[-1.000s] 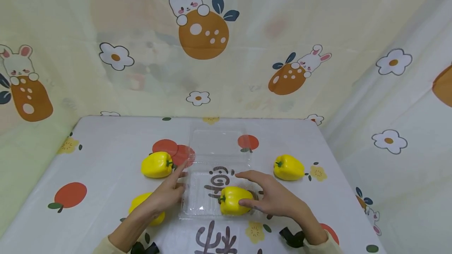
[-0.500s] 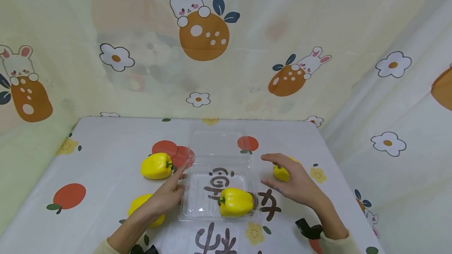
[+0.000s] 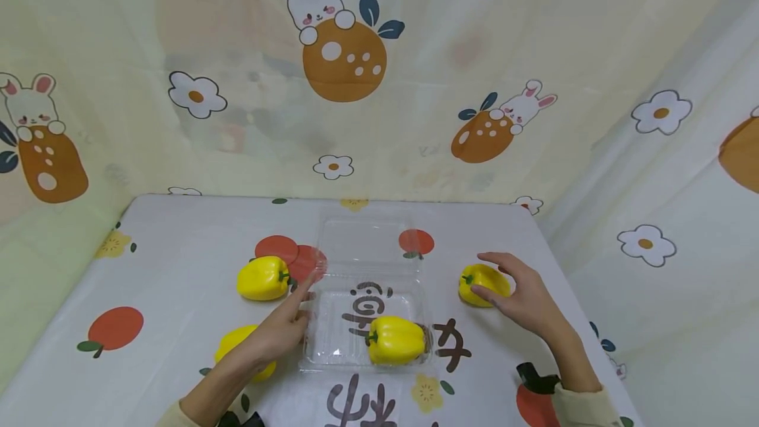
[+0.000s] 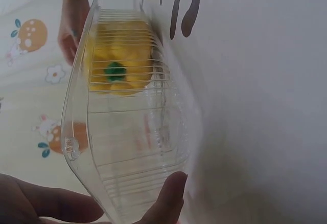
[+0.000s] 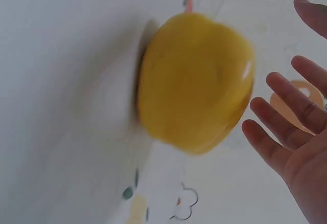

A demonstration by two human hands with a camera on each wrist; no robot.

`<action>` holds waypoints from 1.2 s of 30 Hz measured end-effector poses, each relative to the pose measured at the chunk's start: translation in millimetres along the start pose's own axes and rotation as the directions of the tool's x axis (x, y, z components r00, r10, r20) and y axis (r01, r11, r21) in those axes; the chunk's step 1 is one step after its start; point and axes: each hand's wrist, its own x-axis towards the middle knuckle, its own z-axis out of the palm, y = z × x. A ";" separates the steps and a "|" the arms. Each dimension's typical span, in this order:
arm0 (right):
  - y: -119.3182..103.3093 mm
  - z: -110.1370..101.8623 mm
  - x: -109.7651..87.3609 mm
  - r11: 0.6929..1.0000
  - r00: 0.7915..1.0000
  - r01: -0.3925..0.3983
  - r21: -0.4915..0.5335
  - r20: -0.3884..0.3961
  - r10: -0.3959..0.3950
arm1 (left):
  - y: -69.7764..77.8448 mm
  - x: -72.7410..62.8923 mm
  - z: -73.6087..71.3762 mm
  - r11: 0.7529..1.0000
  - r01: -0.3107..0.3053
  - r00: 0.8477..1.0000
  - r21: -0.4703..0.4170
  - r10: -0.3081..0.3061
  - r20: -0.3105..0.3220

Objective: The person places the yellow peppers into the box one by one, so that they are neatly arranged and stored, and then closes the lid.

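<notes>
My left hand (image 3: 281,331) rests at the left side of a clear plastic clamshell container (image 3: 335,341), its fingers straight along the wall. In the left wrist view, fingertips (image 4: 171,196) lie right at the container's edge. The container's lid stands folded back, and a yellow bell pepper (image 3: 396,340) lies in its right part. At the right, my right hand (image 3: 524,295) is spread beside another yellow bell pepper (image 3: 477,282), thumb and index finger on either side of it. In the right wrist view, that pepper (image 5: 196,83) shows whole, with the outstretched fingers (image 5: 294,104) apart from it.
Left of the container lie two more yellow bell peppers; one (image 3: 263,279) is farther back, the other (image 3: 231,341) is partly hidden by my left forearm. A printed white cloth (image 3: 178,269) covers the table, and patterned curtains (image 3: 249,170) stand behind and beside it.
My right hand has moved away from the pepper in the container, rightward to the pepper on the right of the table. My left hand has stayed at the container.
</notes>
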 end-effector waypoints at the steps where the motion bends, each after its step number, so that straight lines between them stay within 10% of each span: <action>1: 3.3 0.7 -0.6 1.000 1.000 -0.003 0.001 0.000 0.003 | -0.1 -0.1 -0.1 1.000 -0.002 1.000 0.003 0.002 0.000; 36: 59.2 11.7 -7.3 0.966 0.968 -0.225 0.130 0.139 0.207 | 0.9 -0.2 0.3 1.000 -0.004 1.000 0.018 0.004 -0.013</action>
